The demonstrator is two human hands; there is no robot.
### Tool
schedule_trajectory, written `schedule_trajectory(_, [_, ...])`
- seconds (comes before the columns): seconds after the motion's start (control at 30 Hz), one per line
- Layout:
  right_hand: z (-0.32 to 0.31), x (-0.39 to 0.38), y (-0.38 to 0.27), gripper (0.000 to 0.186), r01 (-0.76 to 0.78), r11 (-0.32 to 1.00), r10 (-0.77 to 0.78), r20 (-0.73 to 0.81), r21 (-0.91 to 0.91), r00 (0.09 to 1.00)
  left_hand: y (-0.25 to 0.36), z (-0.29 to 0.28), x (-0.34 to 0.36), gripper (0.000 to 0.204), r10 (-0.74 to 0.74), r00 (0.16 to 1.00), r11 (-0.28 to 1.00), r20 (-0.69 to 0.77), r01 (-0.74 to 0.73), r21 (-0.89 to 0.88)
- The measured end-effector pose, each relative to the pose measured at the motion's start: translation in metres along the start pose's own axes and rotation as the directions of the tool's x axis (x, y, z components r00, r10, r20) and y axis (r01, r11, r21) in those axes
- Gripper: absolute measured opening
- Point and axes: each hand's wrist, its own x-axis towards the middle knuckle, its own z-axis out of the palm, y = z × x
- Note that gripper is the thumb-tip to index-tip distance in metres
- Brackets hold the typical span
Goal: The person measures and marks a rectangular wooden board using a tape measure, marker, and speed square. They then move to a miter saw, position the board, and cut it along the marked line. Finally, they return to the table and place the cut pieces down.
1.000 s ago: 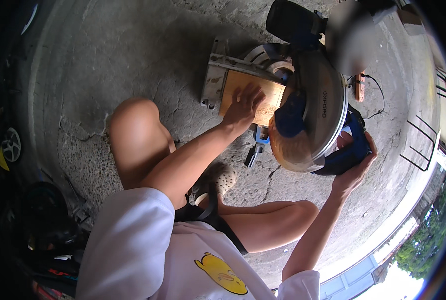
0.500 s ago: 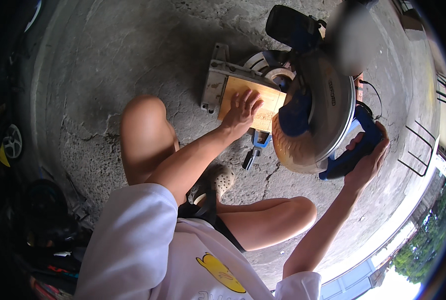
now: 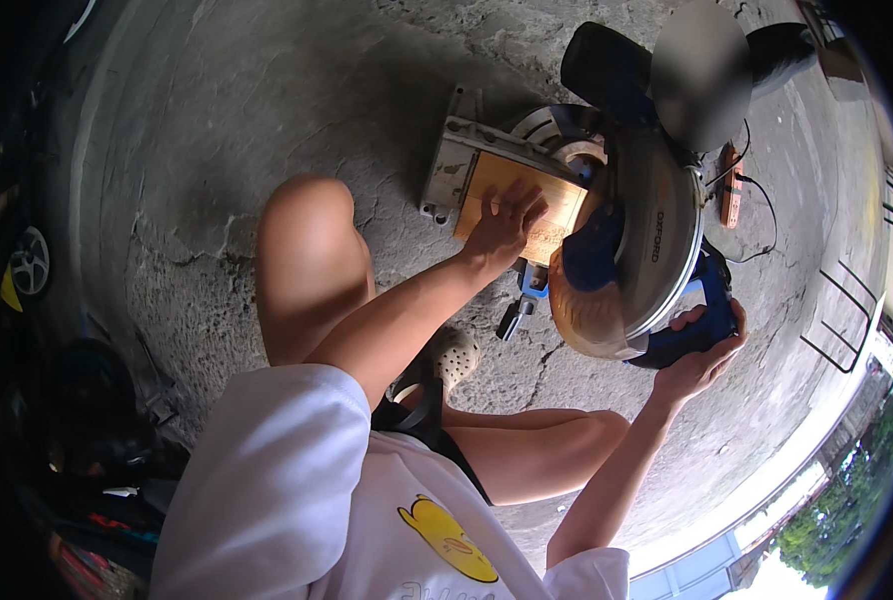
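A blue and black mitre saw [image 3: 657, 230] stands on the concrete floor in front of me, its round guard facing the board. My right hand [image 3: 702, 360] is closed around the saw's handle [image 3: 719, 290]. Flat on the saw's base lies a light wooden board [image 3: 565, 198], with sawdust on its near part. My left hand [image 3: 502, 232] presses down on it with the fingers spread, left of the guard. The amber see-through lower guard [image 3: 582, 305] stands at the board's right edge. Whatever of the blade lies behind the guards is hidden.
A blue clamp with a dark grip [image 3: 519, 300] juts from the saw's near side. Beyond the saw lies an orange power strip [image 3: 732, 190] with black cords. My bent legs and a beige clog [image 3: 456, 358] are close by. Bent metal rods [image 3: 847, 320] lie at the right.
My right hand has brought the saw's handle nearer and to the left, so the saw head sits lower. The left hand stays on the board. The whole view has shifted slightly.
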Motion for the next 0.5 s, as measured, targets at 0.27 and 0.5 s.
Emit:
schedule_trajectory(0.27, [0.004, -0.01, 0.011, 0.059, 0.05, 0.999, -0.05, -0.031, 0.0, 0.998, 0.001, -0.003, -0.002, 0.061, -0.042, 0.998, 0.999, -0.057, 0.042, -0.003])
schedule_trajectory(0.5, [0.003, -0.015, 0.011, 0.064, 0.06, 0.998, -0.061, -0.025, -0.033, 0.998, 0.007, 0.002, -0.002, 0.061, -0.066, 0.996, 0.998, -0.055, 0.065, -0.026])
